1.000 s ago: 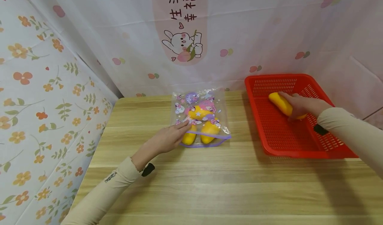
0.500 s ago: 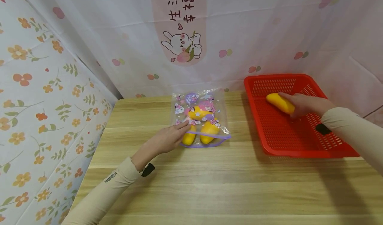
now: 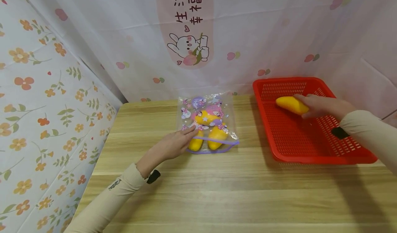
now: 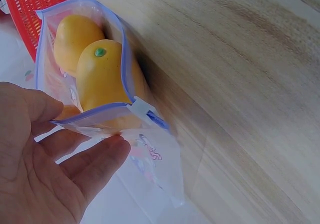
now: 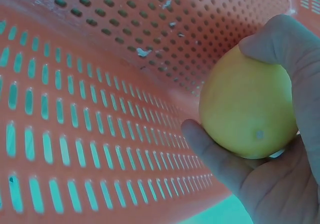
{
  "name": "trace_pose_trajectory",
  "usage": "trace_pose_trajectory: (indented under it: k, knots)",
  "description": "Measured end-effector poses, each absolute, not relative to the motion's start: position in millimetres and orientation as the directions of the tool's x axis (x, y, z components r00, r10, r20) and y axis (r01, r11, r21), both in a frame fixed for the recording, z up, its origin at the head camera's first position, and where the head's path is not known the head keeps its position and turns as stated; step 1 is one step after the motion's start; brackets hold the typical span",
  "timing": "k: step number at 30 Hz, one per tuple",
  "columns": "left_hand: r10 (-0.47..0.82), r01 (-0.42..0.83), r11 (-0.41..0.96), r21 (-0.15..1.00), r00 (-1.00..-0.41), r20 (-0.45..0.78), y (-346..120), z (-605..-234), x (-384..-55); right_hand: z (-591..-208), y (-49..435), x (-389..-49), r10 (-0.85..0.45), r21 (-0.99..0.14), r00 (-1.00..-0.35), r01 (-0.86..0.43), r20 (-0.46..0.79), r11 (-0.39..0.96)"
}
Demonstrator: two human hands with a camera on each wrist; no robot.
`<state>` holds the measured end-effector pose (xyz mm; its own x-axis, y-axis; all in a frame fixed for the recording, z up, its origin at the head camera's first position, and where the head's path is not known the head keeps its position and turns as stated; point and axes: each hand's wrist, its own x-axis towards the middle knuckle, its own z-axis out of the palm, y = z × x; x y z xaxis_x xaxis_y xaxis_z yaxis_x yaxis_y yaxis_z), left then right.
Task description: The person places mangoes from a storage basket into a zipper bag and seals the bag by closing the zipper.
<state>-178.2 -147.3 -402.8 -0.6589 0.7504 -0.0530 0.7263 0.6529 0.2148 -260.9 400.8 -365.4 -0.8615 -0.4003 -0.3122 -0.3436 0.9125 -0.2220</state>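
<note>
My left hand (image 3: 175,144) pinches the near edge of a clear zip bag (image 3: 227,100), thumb on its purple rim and fingers outside. Several yellow mangoes (image 3: 218,134) lie inside the bag. Its mouth gapes in the left wrist view, where a mango with a green stem spot (image 4: 102,76) shows, and a white slider (image 4: 142,108) sits on the rim. Inside the red basket (image 3: 297,141), my right hand (image 3: 324,106) grips another mango (image 3: 288,103) between thumb and fingers; the right wrist view shows its rounded end. I cannot tell whether that mango touches the basket floor.
The bag and basket stand on a wooden table (image 3: 198,191), the basket to the right. A patterned white curtain (image 3: 139,53) hangs behind, and a flowered cloth (image 3: 46,122) closes off the left side. The basket has raised slotted walls.
The mango in my right hand has turned to lie flatter. A yellow patch formerly visible beneath that hand is out of sight. My left hand and the bag stay put.
</note>
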Motion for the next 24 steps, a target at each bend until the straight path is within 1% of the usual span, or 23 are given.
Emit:
trace_pose_trajectory:
  k: [7, 15, 24]
  knots:
    - [0.747, 0.721, 0.657, 0.221, -0.663, -0.059, -147, -402, -178, -358, 404, -258, -0.395, -0.211, -0.876, -0.345, -0.277, 0.914]
    - [0.756, 0.732, 0.645, 0.219, -0.654, -0.039, -149, -403, -178, -354, 406, -251, -0.423, -0.224, -0.873, -0.373, -0.245, 0.9]
    - [0.749, 0.726, 0.653, 0.218, -0.661, -0.041, -150, -405, -179, -344, 402, -240, -0.438, -0.183, -0.873, -0.405, -0.214, 0.896]
